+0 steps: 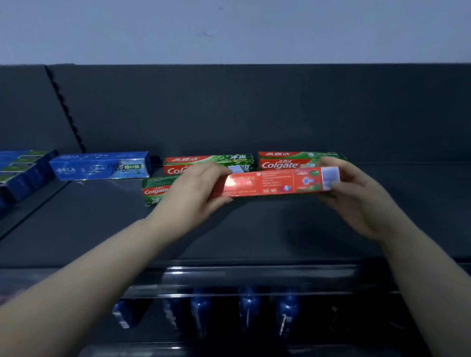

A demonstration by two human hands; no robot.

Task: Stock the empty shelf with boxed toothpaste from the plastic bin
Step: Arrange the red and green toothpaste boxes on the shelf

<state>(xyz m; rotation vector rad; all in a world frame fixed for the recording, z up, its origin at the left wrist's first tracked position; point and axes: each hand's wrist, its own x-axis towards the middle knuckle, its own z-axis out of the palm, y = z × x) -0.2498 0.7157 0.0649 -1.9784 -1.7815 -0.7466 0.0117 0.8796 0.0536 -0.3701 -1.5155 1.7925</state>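
Blue bottles [248,307] stand on the lower tier at 6 o'clock, under the front edge of the shelf [254,232]. Bare forearms reach in over them from 7 and 5 o'clock. Over the middle of the shelf, the left grip [194,187] is clamped round one end of the red box [277,182] and the right grip [362,198] round the other. The box is held level and lengthways, apparently just clear of the shelf.

The likeliest slip is a nudge. The left grip overlaps a green box [155,191] at the red box's 9 o'clock, so lowering the red box there could push it askew. Two more green boxes [296,160] lie just behind, at 11 and 1 o'clock, and a firm push back would skew them. A blue box [101,165] lies farther off at 10 o'clock. The bin is out of view.
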